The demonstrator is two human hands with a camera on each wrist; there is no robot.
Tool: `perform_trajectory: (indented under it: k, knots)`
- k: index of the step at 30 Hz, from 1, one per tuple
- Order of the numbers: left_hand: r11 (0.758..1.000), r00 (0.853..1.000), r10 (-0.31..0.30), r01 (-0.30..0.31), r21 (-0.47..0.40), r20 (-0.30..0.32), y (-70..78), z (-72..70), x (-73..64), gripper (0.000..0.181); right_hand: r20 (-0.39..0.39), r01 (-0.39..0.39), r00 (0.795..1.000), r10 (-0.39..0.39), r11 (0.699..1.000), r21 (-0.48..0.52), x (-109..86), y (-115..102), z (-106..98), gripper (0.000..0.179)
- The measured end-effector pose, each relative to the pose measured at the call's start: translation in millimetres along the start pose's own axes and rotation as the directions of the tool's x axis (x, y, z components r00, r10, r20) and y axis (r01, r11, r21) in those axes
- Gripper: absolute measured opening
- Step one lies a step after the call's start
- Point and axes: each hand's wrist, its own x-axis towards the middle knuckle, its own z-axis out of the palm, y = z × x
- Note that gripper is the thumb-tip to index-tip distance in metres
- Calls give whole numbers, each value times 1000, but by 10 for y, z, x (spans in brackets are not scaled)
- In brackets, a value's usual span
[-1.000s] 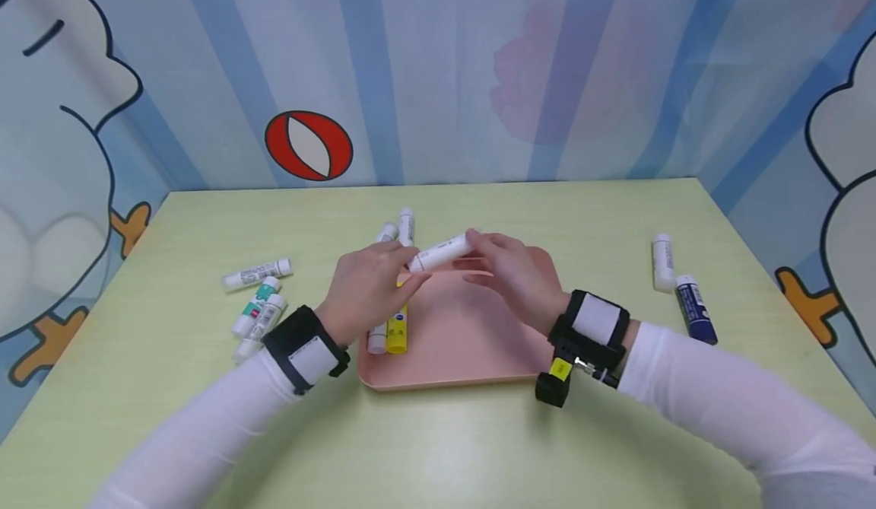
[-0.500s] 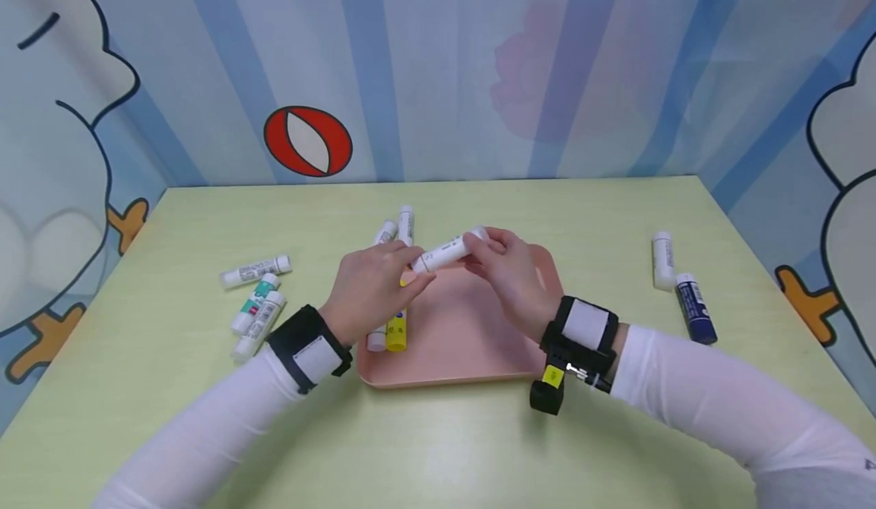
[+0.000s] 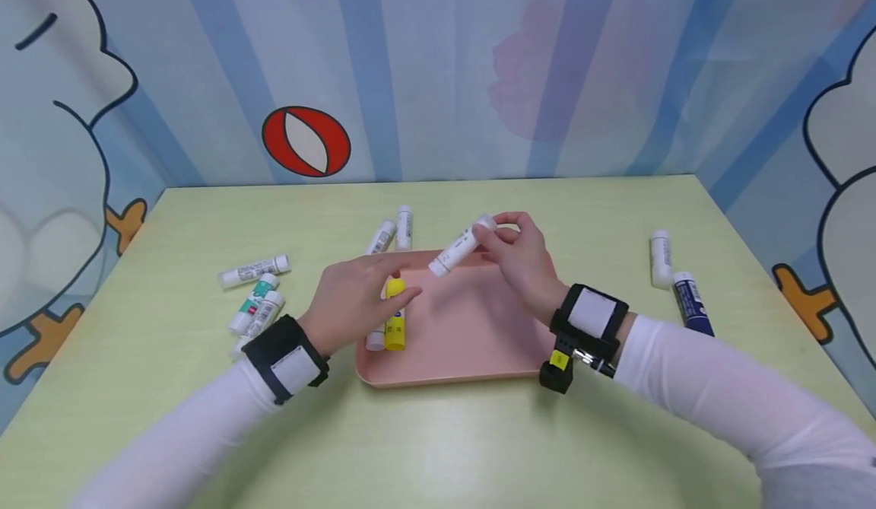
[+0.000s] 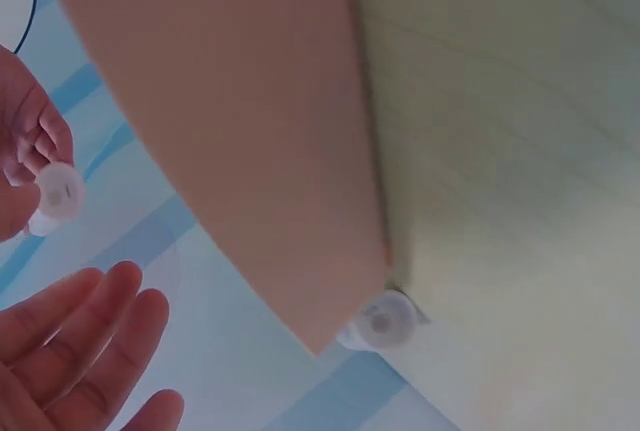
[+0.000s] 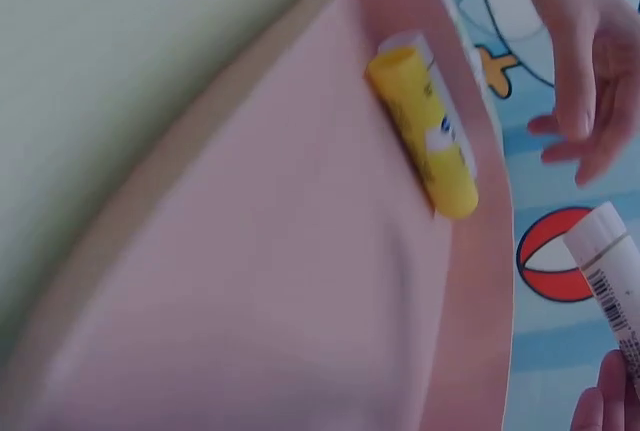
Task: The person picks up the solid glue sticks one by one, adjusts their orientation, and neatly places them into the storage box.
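Observation:
My right hand (image 3: 523,265) pinches a white glue stick (image 3: 457,252) by its upper end. It is tilted above the far rim of the pink tray (image 3: 472,334). To the left, my left hand (image 3: 352,296) hovers over the tray's left side with fingers apart and nothing in them. Below it a yellow glue stick (image 3: 395,326) lies in the tray, beside a white glue stick (image 3: 375,339) mostly hidden. In the right wrist view, the held stick's barcode label shows at the right edge, apart from the left hand (image 5: 595,81).
Two white glue sticks (image 3: 404,227) lie just behind the tray. Left of it rest two more white ones (image 3: 255,271) and a green-and-white one (image 3: 255,303). At the right are a white glue stick (image 3: 661,259) and a dark blue one (image 3: 693,303). Printed fabric walls stand around the table.
The left hand has let go of the white glue stick and drawn back left. The right hand has lifted the stick up and right, tilting it more steeply.

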Motion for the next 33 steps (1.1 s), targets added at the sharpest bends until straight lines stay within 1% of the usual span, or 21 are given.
perform_trajectory:
  k: [3,7,10,13,15,17,18,21,24,26,28,29,33]
  knots:
    - [998,996,-63,61,33,56,-56,-41,-60,48,-4,15,1000,-15,1000,16,72,19,-45,45]
    - [987,983,-152,146,66,105,-145,-92,-126,50,7,3,1000,-3,1000,-26,133,19,-83,43]
    - [977,970,-207,199,79,125,-215,-107,-158,52,43,-1,999,3,999,-48,164,15,-94,43]
    - [967,957,-252,241,87,142,-272,-104,-174,52,94,-3,996,7,999,-47,191,21,-88,43]
    - [960,946,-278,268,84,165,-299,-97,-177,51,126,-8,992,15,998,-59,199,24,-74,43]
    - [951,930,-310,301,73,198,-318,-85,-180,52,157,-10,987,20,998,-61,202,33,-50,41]
    - [945,919,-327,320,67,219,-327,-75,-181,53,171,-11,985,23,997,-76,201,37,-35,41]
    - [924,885,-373,380,31,278,-343,-37,-193,55,199,-22,979,50,990,-143,196,52,34,39]
    - [903,859,-400,429,-23,320,-346,14,-201,48,219,-43,971,92,975,-219,204,73,123,39]
    - [887,847,-410,456,-67,340,-347,49,-203,41,236,-51,965,112,966,-252,214,92,187,39]
    - [871,839,-411,477,-118,356,-353,79,-207,31,255,-56,958,128,961,-271,213,98,246,39]
    - [864,839,-408,482,-144,360,-360,94,-209,27,266,-58,954,135,958,-280,213,101,269,39]
    - [834,845,-390,492,-249,366,-384,142,-208,19,308,-61,938,159,951,-305,206,93,334,39]
